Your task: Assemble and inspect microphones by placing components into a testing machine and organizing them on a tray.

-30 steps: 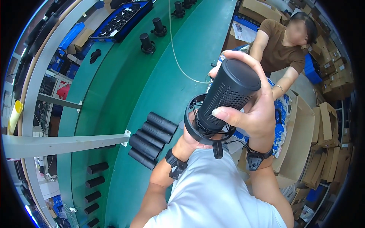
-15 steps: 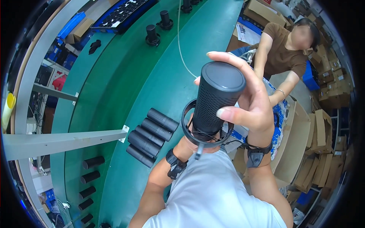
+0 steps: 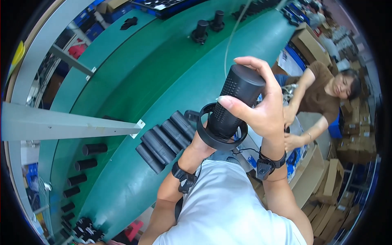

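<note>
A black cylindrical microphone (image 3: 233,92) with a perforated side stands slightly tilted in front of me. Around its lower part sits a black ring-shaped shock mount (image 3: 218,141), with thin dark cords inside and a tab sticking out on the left. My right hand (image 3: 267,108) is closed on the microphone's upper end, thumb on the near side and fingers over the far side. Below the ring, my left hand (image 3: 203,143) grips the mount from underneath; its fingers are mostly hidden. Several black ribbed cylinders (image 3: 163,141) lie side by side on the green table just left of that hand.
A grey metal post (image 3: 73,120) reaches in from the left. More black cylinders (image 3: 94,149) lie on the green conveyor, where mounted microphones (image 3: 200,32) stand farther off. At right, a co-worker (image 3: 318,98) works beside an opened cardboard box (image 3: 308,175). A pale cable (image 3: 230,45) hangs beyond my hands.
The shock mount has turned: its tab, earlier at the near side, now points left. Both hands stay on the assembly. My view has shifted, and the co-worker's hands have moved closer together.
</note>
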Action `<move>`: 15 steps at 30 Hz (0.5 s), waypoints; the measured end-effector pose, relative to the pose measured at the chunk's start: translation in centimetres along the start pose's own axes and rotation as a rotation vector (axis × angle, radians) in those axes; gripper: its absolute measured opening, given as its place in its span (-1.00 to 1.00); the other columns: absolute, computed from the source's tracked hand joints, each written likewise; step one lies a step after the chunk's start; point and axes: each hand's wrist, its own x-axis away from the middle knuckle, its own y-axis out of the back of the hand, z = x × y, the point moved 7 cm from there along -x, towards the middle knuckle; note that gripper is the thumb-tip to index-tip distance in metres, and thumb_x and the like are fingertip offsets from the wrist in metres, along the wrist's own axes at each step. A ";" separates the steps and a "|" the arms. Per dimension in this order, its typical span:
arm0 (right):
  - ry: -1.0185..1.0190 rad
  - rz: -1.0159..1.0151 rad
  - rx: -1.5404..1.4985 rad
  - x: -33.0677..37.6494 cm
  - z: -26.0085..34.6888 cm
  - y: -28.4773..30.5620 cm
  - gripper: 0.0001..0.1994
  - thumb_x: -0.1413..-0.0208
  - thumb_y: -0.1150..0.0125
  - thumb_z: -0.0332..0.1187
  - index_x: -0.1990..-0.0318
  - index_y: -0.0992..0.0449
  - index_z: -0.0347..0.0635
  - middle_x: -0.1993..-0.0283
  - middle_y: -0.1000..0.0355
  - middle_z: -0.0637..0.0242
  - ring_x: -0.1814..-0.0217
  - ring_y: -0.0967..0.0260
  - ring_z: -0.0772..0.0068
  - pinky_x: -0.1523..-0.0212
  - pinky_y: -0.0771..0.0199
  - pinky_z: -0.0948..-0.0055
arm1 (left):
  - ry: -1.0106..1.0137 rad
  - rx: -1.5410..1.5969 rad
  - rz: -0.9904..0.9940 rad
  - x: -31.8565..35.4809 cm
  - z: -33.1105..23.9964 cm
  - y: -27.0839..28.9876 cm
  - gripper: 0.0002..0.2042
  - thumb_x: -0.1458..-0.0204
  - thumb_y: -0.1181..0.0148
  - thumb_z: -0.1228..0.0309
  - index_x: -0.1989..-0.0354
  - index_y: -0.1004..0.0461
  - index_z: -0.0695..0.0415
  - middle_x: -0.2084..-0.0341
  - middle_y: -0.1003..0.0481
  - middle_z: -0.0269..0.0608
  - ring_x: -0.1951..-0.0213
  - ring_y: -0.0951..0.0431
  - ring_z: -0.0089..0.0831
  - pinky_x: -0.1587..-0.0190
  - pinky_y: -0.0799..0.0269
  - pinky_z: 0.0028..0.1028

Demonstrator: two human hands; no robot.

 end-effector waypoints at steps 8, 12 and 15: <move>0.005 0.573 -0.032 -6.4 -6.3 -9.6 -0.38 0.20 -0.50 -0.34 -0.09 -0.40 -0.19 0.12 -0.51 0.21 0.04 -0.46 0.41 0.01 -0.43 0.40 | -0.273 0.209 -0.447 1.2 -2.9 11.3 -0.75 -0.17 0.04 0.26 0.11 -0.40 0.15 0.11 -0.48 -0.12 0.39 -0.43 -0.45 0.28 -0.39 -0.41; 0.185 0.415 0.011 -10.5 -11.1 -17.3 -0.40 0.20 -0.49 -0.31 -0.07 -0.39 -0.11 0.14 -0.49 0.12 0.07 -0.48 0.17 0.05 -0.45 0.32 | -0.342 0.139 -0.554 5.8 -3.3 9.9 -0.80 -0.12 -0.01 0.33 0.17 -0.41 0.18 0.31 -0.52 -0.12 0.46 -0.40 -0.43 0.33 -0.35 -0.44; 0.164 0.429 0.168 -11.4 -18.1 -24.3 -0.40 0.22 -0.48 -0.31 -0.04 -0.36 -0.09 0.08 -0.47 0.06 0.03 -0.44 -0.04 0.04 -0.46 0.20 | -0.379 0.151 -0.575 7.3 -2.8 9.8 -0.82 -0.10 -0.04 0.36 0.20 -0.43 0.18 0.39 -0.52 -0.15 0.50 -0.40 -0.42 0.32 -0.36 -0.43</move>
